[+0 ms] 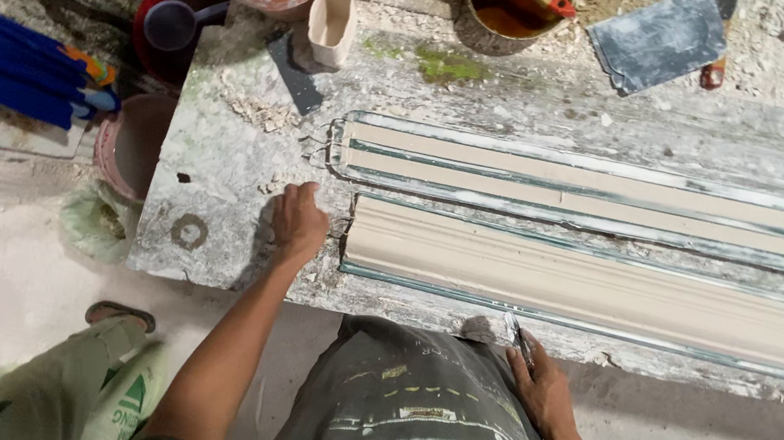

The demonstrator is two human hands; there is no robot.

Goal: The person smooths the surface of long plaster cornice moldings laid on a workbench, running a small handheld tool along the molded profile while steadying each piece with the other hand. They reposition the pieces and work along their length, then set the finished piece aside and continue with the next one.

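Near moulding (605, 288) lies between hands: left hand (299, 223) loosely curled, right hand (542, 386) grips scraper (516, 335).

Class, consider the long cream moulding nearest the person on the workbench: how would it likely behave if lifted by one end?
The cream moulding looks like cast plaster: probably rigid, yet brittle. It is long and slender, so lifting one end might crack it. Crumbs scattered over the workbench suggest the material chips easily.

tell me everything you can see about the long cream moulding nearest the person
The nearer cream moulding is a long plaster-like strip with a smooth curved profile, lying flat along the worn workbench, edged by thin greenish metal rails. It runs off the right edge of view. The left hand rests by its left end; the right hand holds a thin tool at the bench's front edge.
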